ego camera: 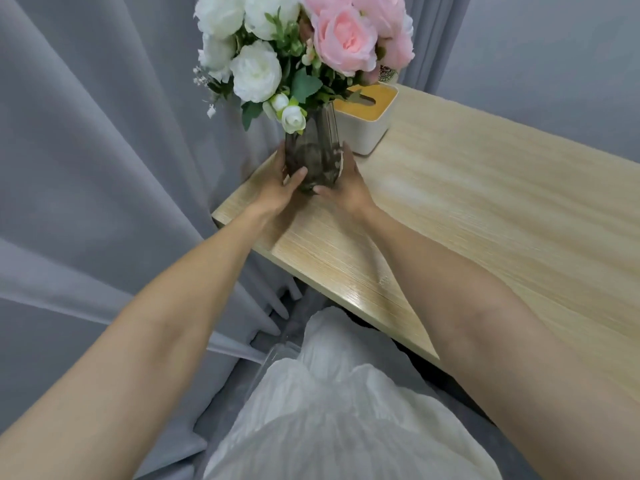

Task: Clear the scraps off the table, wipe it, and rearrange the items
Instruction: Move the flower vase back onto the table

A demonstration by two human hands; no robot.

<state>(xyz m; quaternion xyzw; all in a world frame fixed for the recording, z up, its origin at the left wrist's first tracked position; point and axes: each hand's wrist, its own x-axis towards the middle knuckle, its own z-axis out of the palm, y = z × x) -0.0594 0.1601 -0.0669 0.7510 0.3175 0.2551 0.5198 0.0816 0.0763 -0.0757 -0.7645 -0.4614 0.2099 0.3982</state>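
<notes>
Smoky glass makes up the vase [313, 157], a tall, faceted vessel standing at the far left corner of the pale wood-grain surface [485, 209], close to both edges there. Both hands are closed around its lower body: the left hand [277, 188] wraps the left side with the thumb across the front, and the right hand [346, 187] cups the right side, fingers reaching round the back. Each grip is closed on the glass and the pair hold it between them.

A full bunch of white and pink flowers [298, 53] spreads well wider than the vase mouth, so the load is probably top-heavy and likely to tip if tilted. The glass looks hard, smooth and breakable; it would likely be slippery against bare palms, and a knock on the surface could chip it. Whether water is inside cannot be told through the dark tint. A two-sided hold low on the body, as seen here, seems the sound place to take it, rather than the stems or the narrow neck.

Just behind and to the right stands a white tissue box [367, 123] with a wooden lid, near the vase but apparently not touching. No scraps show on the visible surface, which suggests the rearranging stage.
</notes>
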